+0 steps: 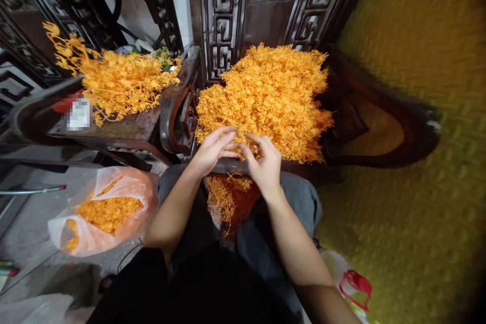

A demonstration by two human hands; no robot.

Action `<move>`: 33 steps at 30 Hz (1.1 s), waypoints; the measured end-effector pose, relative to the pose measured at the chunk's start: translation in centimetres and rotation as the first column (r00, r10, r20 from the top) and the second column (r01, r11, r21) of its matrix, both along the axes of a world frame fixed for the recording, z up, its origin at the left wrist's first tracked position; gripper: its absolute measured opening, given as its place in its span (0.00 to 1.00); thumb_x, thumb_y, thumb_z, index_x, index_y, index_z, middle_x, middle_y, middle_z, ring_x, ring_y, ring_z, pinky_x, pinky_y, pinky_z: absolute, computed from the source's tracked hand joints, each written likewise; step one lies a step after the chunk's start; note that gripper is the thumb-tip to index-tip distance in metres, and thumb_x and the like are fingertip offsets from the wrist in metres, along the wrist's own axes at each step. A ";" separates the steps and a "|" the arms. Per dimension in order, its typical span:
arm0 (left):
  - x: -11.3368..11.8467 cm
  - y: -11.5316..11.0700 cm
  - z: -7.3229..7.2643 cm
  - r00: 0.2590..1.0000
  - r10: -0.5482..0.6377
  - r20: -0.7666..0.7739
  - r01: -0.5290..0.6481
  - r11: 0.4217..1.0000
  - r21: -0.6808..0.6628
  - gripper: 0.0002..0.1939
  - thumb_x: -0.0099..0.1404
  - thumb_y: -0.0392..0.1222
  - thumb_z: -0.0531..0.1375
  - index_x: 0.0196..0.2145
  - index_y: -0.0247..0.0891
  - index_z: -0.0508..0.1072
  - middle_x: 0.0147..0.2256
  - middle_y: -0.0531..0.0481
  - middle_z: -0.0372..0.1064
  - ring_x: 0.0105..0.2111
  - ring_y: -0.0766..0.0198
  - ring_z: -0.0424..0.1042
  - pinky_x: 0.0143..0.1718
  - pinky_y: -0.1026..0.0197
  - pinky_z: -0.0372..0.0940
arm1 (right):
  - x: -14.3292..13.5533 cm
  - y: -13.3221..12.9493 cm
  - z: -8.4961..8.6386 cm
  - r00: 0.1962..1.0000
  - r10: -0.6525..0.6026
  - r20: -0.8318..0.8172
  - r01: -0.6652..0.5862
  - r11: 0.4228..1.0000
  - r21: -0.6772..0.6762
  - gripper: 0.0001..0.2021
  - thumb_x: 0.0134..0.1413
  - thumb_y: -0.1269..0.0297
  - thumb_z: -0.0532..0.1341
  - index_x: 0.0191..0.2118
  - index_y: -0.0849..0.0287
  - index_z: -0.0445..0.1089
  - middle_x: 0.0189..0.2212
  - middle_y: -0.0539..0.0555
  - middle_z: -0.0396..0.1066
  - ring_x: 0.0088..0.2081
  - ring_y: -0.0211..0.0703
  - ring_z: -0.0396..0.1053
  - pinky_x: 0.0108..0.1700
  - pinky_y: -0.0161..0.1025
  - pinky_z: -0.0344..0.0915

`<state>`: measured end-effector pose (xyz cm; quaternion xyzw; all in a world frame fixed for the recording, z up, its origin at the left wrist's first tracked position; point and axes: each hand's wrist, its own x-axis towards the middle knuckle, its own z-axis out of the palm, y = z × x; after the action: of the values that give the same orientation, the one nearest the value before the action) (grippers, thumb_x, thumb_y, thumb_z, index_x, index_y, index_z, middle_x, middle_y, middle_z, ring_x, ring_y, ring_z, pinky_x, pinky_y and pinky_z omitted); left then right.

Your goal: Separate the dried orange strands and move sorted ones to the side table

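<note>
A large heap of orange, frilly, stringy pieces (273,91) covers the seat of a dark carved wooden chair. At its near edge my left hand (217,149) and my right hand (264,159) come close together. The fingers of both are bent and pinch a small orange stringy piece (240,136) between them. Its exact kind cannot be made out, and fingers hide part of it. Below the seat edge, between my knees, more orange strands (224,200) hang or lie in a reddish bag.
On a second wooden seat to the left lies a looser orange pile (125,81) beside a red and white packet (79,111). A translucent bag (102,212) of orange pieces stands on the floor. The curved chair arm (413,131) juts out at right, by a yellow-brown textured surface (402,223).
</note>
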<state>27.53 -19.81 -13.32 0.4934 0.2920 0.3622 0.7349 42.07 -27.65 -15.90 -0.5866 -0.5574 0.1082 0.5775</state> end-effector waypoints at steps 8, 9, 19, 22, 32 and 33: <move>-1.9 0.5 0.4 0.893 0.246 -0.378 0.006 0.831 0.556 0.15 0.62 0.49 0.69 0.43 0.38 0.82 0.29 0.49 0.75 0.22 0.70 0.67 0.22 0.66 0.60 | 1.0 1.1 -0.7 0.521 0.086 -0.849 -0.317 0.943 -0.099 0.22 0.52 0.46 0.71 0.32 0.56 0.61 0.21 0.42 0.54 0.20 0.29 0.49 0.20 0.29 0.45; -1.7 0.6 0.3 0.885 0.294 -0.361 -0.012 0.790 0.614 0.15 0.61 0.49 0.70 0.42 0.38 0.83 0.31 0.48 0.75 0.25 0.68 0.69 0.25 0.65 0.63 | 1.0 1.1 -0.6 0.467 0.104 -0.878 -0.360 0.929 -0.081 0.23 0.50 0.47 0.72 0.32 0.56 0.60 0.22 0.42 0.54 0.20 0.28 0.49 0.20 0.29 0.43; 1.3 0.2 -2.3 0.973 0.193 -0.127 -0.155 0.953 0.260 0.19 0.59 0.46 0.72 0.44 0.35 0.77 0.38 0.46 0.76 0.30 0.66 0.75 0.27 0.65 0.73 | -0.5 0.9 -1.4 0.608 0.016 -0.794 -0.225 0.962 -0.153 0.17 0.57 0.46 0.66 0.41 0.54 0.69 0.24 0.44 0.57 0.20 0.31 0.51 0.20 0.30 0.48; 1.4 0.0 -2.1 0.956 0.254 -0.149 -0.204 0.935 0.289 0.17 0.60 0.47 0.70 0.43 0.35 0.77 0.38 0.47 0.76 0.29 0.67 0.75 0.24 0.66 0.72 | -0.5 0.5 -1.3 0.763 0.024 -0.646 -0.091 0.993 -0.071 0.21 0.65 0.43 0.58 0.55 0.50 0.69 0.30 0.47 0.63 0.22 0.34 0.55 0.22 0.33 0.54; 1.7 0.9 -3.5 0.909 0.370 -0.190 -0.280 0.882 0.378 0.07 0.63 0.42 0.67 0.37 0.37 0.78 0.26 0.53 0.72 0.20 0.69 0.65 0.22 0.65 0.61 | -1.2 -0.6 -0.7 0.975 -0.182 -0.128 0.201 0.967 0.157 0.10 0.67 0.56 0.61 0.36 0.55 0.73 0.34 0.55 0.74 0.38 0.46 0.73 0.45 0.47 0.71; 1.6 1.3 -3.7 0.892 0.412 -0.188 -0.316 0.864 0.393 0.05 0.62 0.40 0.67 0.35 0.37 0.78 0.25 0.53 0.72 0.21 0.68 0.65 0.23 0.65 0.61 | -1.4 -1.0 -0.8 0.970 -0.200 -0.136 0.225 0.953 0.205 0.10 0.66 0.55 0.61 0.35 0.54 0.73 0.32 0.55 0.73 0.37 0.46 0.73 0.43 0.48 0.71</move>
<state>29.11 -18.50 -16.97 0.5961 0.4068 0.4722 0.5062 40.68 -28.63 -16.65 -0.5687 -0.4657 0.0166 0.6778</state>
